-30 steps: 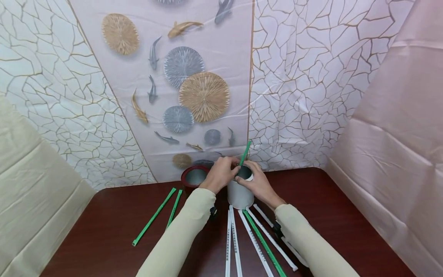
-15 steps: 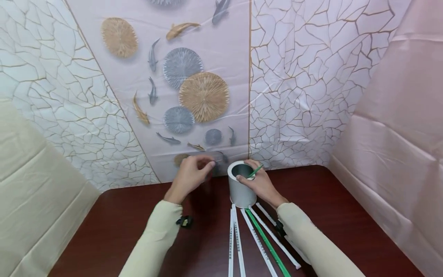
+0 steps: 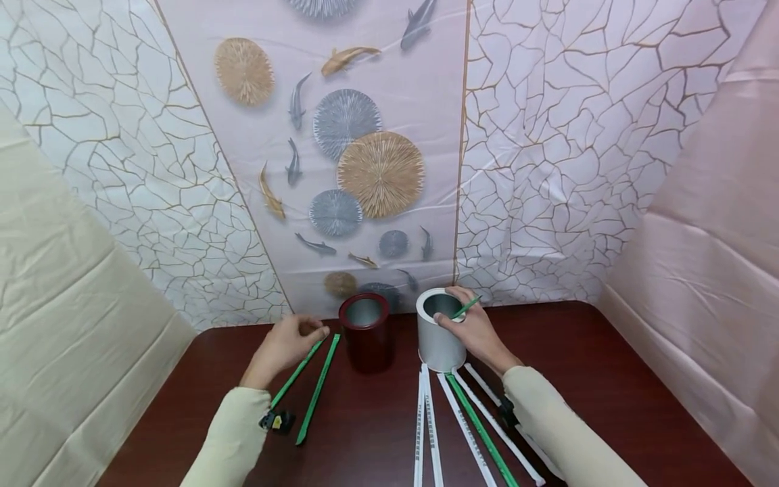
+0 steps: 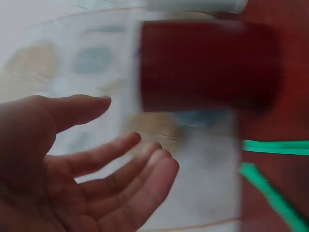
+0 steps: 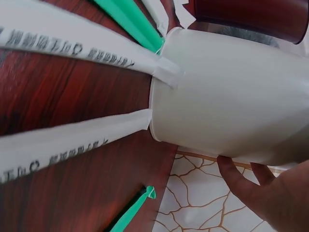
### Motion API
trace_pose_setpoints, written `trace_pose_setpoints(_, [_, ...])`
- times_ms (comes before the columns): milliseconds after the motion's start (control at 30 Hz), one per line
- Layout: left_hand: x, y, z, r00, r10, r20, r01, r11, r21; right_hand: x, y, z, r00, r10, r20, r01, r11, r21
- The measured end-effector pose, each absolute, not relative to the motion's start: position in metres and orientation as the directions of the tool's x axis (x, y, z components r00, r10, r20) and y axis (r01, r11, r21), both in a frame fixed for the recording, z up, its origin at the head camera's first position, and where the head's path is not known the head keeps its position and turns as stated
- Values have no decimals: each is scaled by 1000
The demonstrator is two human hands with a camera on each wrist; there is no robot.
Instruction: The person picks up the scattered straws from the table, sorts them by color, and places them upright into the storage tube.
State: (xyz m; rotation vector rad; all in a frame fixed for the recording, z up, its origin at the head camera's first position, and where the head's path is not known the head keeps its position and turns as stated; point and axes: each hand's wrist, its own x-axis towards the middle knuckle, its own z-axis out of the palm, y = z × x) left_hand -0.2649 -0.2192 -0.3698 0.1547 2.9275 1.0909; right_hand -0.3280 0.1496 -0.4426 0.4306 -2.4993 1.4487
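My left hand (image 3: 285, 346) hovers above two green wrapped straws on the left side of the table: one straw (image 3: 319, 389) lies beside it, the other (image 3: 292, 380) runs partly under the fingertips. Its thumb and fingers are apart with nothing between them in the left wrist view. My right hand (image 3: 477, 335) holds the rim of a white cylindrical cup (image 3: 439, 346), thumb at the near side and fingers behind. A green straw (image 3: 467, 308) leans out of the cup by that hand. The cup's inside bottom is hidden.
A dark red cup (image 3: 368, 345) stands left of the white one. Several white straws (image 3: 433, 433) and a green straw (image 3: 483, 433) fan out before the white cup. A patterned cloth wall (image 3: 377, 257) rises behind the table.
My left hand has let go of the green straw at the white cup and moved left, over the green straws. That straw now leans in the cup. The right hand stays at the rim.
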Motion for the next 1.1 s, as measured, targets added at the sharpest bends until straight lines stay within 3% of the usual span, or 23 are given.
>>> trace_pose_setpoints(233, [-269,-228,-430,-995,3,-102,-60,787,614,-330,148,-440,-933,-125,337,-355,472,-807])
trace_pose_setpoints(600, [-273,-223,-462,-989,-46,-142,-116,832,542,-328,149,-441,-939,-124,322,-342,457,-821])
trace_pose_setpoints(933, [-272,-223,-451,-994,-54,-92,-94,851,517,-330,150,-441,-939,-118,323,-340,464,-818])
trace_pose_setpoints(1100, [-267,-222,-427,-996,-68,57,-27,842,538,-329,149,-442,-942,-117,315,-332,465,-821])
